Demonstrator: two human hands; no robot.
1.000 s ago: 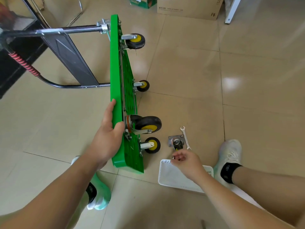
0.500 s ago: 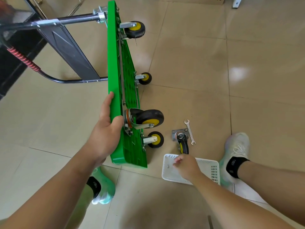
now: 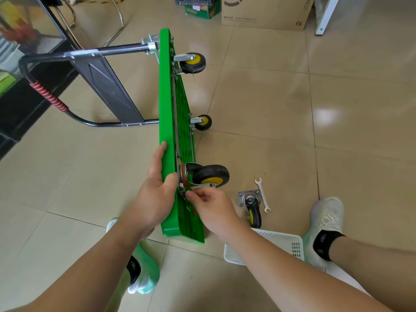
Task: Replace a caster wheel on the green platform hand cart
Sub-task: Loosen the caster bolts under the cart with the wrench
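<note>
Head view, looking down at a tiled floor (image 3: 270,97). A green platform hand cart (image 3: 167,109) is stood on its long edge, underside turned to the right. Its upper edge is gripped by the left hand (image 3: 155,199): the fingers are laid along the deck side and the thumb is hooked over onto the underside.

Just right of that thumb, a black-and-yellow swivel caster (image 3: 210,176) is seen on the cart. The right hand (image 3: 211,206) is held directly below it, fingertips pinched together at the lower corner of the caster's metal plate. Whether anything small is held in that pinch cannot be told.

A loose caster (image 3: 253,207) is lying on the floor to the right of the right hand, with an open-ended spanner (image 3: 262,194) just beside it. A white plastic basket (image 3: 290,240) is partly covered by the right forearm.
</note>
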